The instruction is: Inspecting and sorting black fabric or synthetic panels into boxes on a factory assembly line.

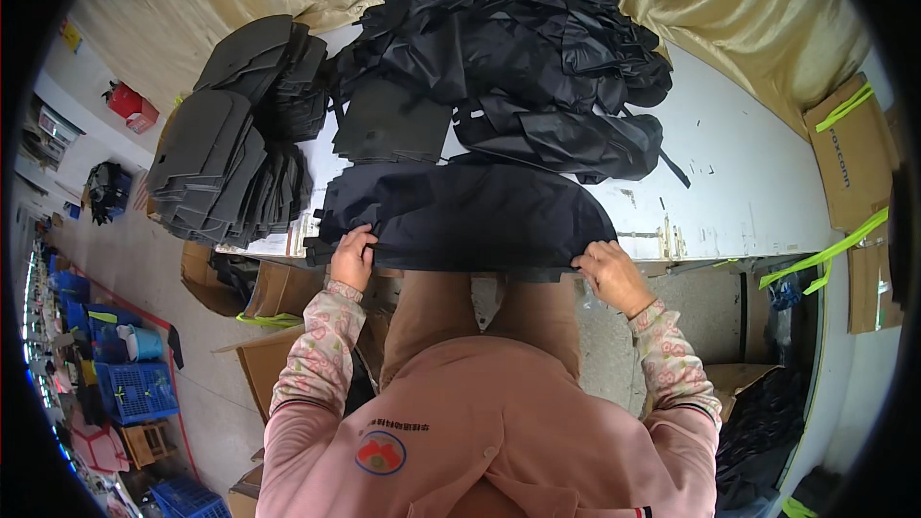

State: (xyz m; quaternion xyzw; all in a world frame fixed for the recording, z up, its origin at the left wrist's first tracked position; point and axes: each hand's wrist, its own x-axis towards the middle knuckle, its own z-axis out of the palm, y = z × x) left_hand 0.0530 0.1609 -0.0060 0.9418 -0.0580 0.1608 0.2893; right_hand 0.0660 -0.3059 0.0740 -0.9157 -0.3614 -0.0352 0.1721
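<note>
A stack of dark, curved fabric pieces [467, 216] lies at the near edge of the white table [748, 182]. My left hand [352, 257] grips the stack's left near corner, thumb on top. At the stack's right near corner, my right hand [610, 272] pinches the edge. Both hands hold the same stack flat against the table edge.
A big heap of black fabric [518, 48] fills the table's far side. Stacks of grey cut panels [235, 144] sit at the left end. Cardboard boxes [273, 293] stand under the table, another cardboard box [849, 153] at the right. Blue crates [134, 388] line the floor on the left.
</note>
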